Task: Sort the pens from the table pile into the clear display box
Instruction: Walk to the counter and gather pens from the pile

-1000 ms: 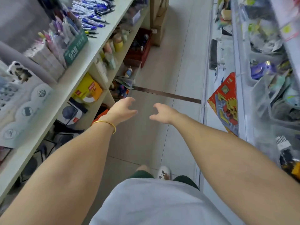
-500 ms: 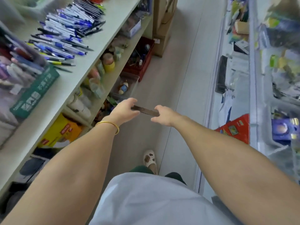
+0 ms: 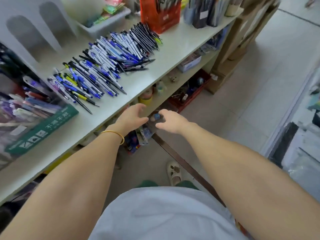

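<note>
We look down at a long white table (image 3: 173,54) on our left. The pens (image 3: 107,66) lie on it in a loose pile, mostly blue and white with some black and a few yellow ones, fanned out in a band from the middle of the table toward its back. Left of the pile, close to the nearest pens, stands the clear display box (image 3: 43,130) with a green printed front. It already holds a crowd of pastel and purple pens, though blur hides the detail.

Our left hand (image 3: 132,116), a gold bangle (image 3: 114,134) on its wrist, hovers at the table's front edge, below the near end of the pile. Its fingers are loosely curved and spread, and they grasp nothing. Our right hand (image 3: 170,121) hangs just beside it over the aisle, fingers also relaxed and half curled, holding nothing. The two hands face each other with a gap between them, and neither touches a pen or the box.

Behind the pile we see a red carton (image 3: 161,14) of dark pens, a grey tray (image 3: 103,23) and a white rack (image 3: 34,28) with arched cut-outs. Under the table a lower shelf (image 3: 190,73) carries small goods, and a red crate (image 3: 190,90) sits on the tiled floor (image 3: 242,104). At the bottom are our white shirt (image 3: 164,213) and one white shoe (image 3: 174,173).
</note>
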`<state>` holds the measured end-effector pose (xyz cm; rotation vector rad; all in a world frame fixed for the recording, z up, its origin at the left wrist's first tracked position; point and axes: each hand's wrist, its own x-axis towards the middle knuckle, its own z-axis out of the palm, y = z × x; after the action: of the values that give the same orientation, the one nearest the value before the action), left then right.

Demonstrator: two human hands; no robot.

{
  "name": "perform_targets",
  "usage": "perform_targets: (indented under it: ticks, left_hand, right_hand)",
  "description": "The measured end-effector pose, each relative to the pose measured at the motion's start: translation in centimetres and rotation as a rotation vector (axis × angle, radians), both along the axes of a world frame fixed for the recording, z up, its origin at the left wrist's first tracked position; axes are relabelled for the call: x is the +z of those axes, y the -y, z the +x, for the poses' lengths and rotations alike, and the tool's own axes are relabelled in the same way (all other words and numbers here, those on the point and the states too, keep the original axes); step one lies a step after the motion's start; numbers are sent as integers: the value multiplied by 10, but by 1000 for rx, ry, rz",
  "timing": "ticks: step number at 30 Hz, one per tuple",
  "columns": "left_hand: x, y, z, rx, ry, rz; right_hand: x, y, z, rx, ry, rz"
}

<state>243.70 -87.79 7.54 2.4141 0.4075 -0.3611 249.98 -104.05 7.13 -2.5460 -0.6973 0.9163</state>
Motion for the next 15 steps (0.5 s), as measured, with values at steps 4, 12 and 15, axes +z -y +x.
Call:
perform_targets:
  ticks: [4, 12, 15]
  left_hand:
    - [28, -22, 32, 216, 76, -56]
    - [36, -89, 30, 634, 193, 172]
    - [24, -117, 35, 728, 155, 251]
  right_hand:
    - [25, -39, 72, 193, 83, 45]
    - [41, -150, 124, 435, 196, 164]
    - [35, -185, 127, 415, 214, 183]
